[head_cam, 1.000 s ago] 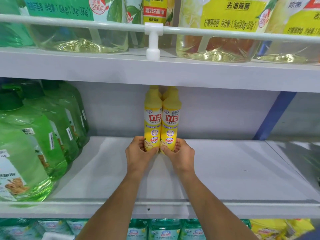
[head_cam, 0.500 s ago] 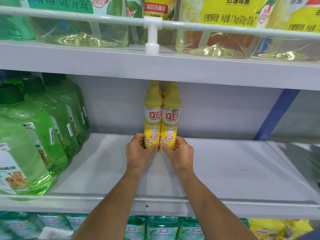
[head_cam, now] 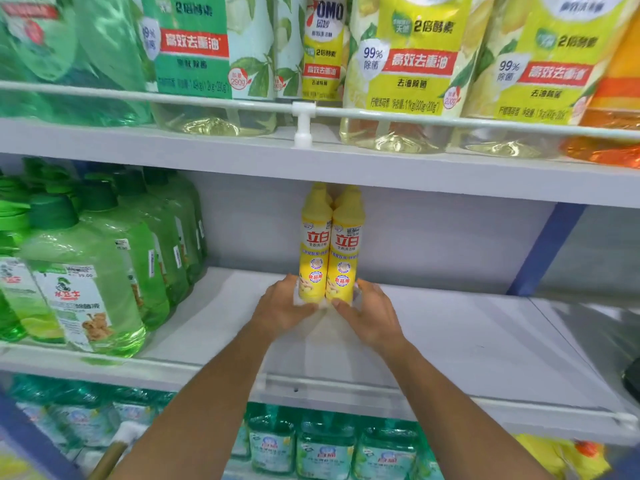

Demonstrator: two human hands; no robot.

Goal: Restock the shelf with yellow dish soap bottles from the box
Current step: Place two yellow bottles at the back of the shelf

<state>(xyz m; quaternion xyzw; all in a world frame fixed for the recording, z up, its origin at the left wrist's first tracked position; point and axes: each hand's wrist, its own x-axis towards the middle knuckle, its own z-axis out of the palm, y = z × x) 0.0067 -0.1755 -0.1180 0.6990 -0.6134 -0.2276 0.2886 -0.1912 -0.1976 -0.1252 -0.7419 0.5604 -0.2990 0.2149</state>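
Two yellow dish soap bottles stand upright side by side at the back of the white middle shelf (head_cam: 450,341), with the caps of more yellow bottles just visible behind them. My left hand (head_cam: 284,308) grips the base of the left bottle (head_cam: 313,244). My right hand (head_cam: 372,311) grips the base of the right bottle (head_cam: 346,247). The bottles touch each other, and their tops are partly hidden by the shelf above. The box is not in view.
Large green soap jugs (head_cam: 86,271) fill the left of the middle shelf. The upper shelf, behind a white rail (head_cam: 304,110), holds green and yellow refill pouches (head_cam: 398,71). Teal bottles (head_cam: 325,445) line the shelf below. A blue upright (head_cam: 543,251) stands at the right.
Both hands have stayed on the bottle bases; the bottles look no further moved. My head has tilted up, so more of the upper shelf shows.
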